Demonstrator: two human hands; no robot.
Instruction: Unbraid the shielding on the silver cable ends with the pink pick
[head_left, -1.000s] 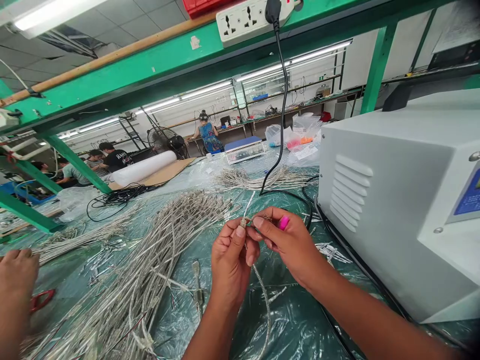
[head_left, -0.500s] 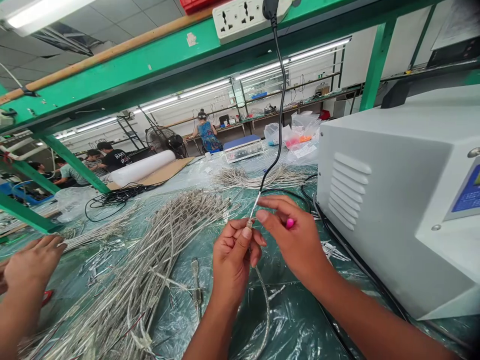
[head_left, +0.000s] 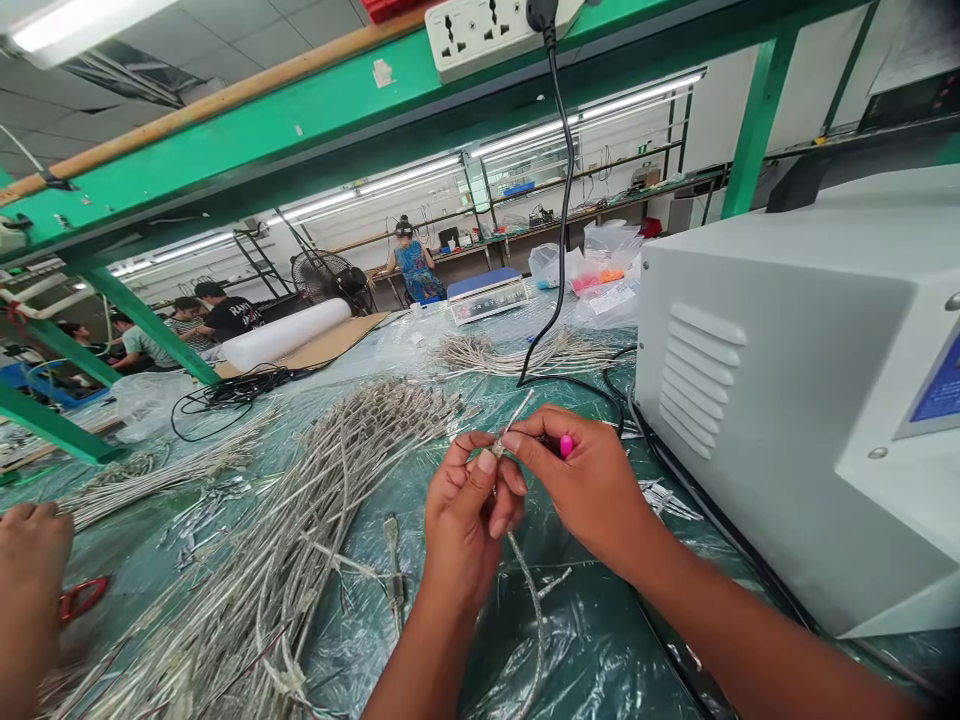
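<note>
My left hand (head_left: 466, 520) is closed on the end of a clear-jacketed braided cable (head_left: 534, 615), which hangs below it toward the front edge of the view. At that cable end, the thumb and forefinger of my right hand (head_left: 581, 480) pinch the base of a thin silvery strip (head_left: 519, 408) that sticks up between the hands. A small bright pink thing (head_left: 566, 446) shows among the right fingers; its kind is hidden. Both sets of fingertips meet closely, partly covering the cable end. Left of my hands lies a large bundle of similar cables (head_left: 330, 480).
A large grey machine (head_left: 765, 400) stands close on the right. Loose silvery strips (head_left: 671, 500) lie beside it. A black power cord (head_left: 564, 200) hangs from a socket strip (head_left: 480, 35). At left, another person's hand (head_left: 30, 570) is near red-handled tool (head_left: 84, 598).
My right fingers have come down and inward to the cable end, and the silvery strip now leans right. The other person's hand has moved left, uncovering more of the red handle.
</note>
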